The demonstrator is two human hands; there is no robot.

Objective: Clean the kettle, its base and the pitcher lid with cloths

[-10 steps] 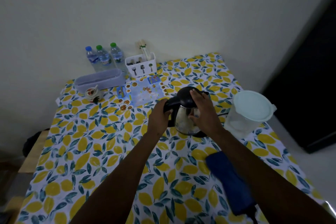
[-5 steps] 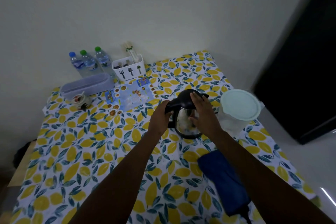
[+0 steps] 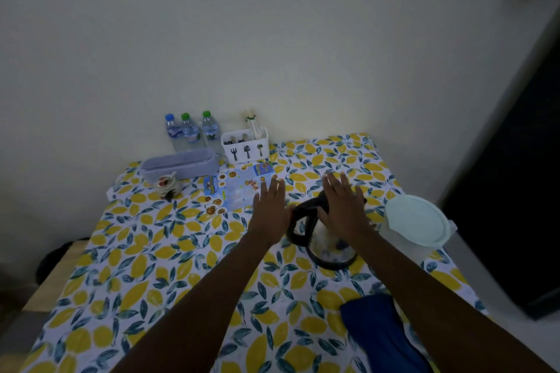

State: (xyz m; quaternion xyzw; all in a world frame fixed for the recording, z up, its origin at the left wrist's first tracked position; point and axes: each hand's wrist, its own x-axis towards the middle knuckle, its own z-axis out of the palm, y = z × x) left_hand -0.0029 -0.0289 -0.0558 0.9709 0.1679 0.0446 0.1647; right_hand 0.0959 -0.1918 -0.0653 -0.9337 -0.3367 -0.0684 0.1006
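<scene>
A steel kettle (image 3: 325, 241) with a black lid and handle stands on its black base (image 3: 333, 263) on the lemon-print tablecloth (image 3: 151, 266). My left hand (image 3: 271, 210) hovers flat just left of the handle, fingers spread, holding nothing. My right hand (image 3: 344, 206) is spread flat over the kettle's top and hides the lid; I cannot tell whether it touches. A clear pitcher with a pale green lid (image 3: 416, 222) stands right of the kettle. A dark blue cloth (image 3: 378, 333) lies near the front, partly under my right forearm.
At the back by the wall stand three water bottles (image 3: 191, 130), a white cutlery holder (image 3: 245, 147), a long lilac box (image 3: 181, 163) and a small patterned jar (image 3: 165, 185). A blue printed leaflet (image 3: 239, 188) lies behind my left hand. The table edge drops off at right.
Both hands have let go of the kettle and opened flat, fingers pointing away. The view has tilted up, showing more wall.
</scene>
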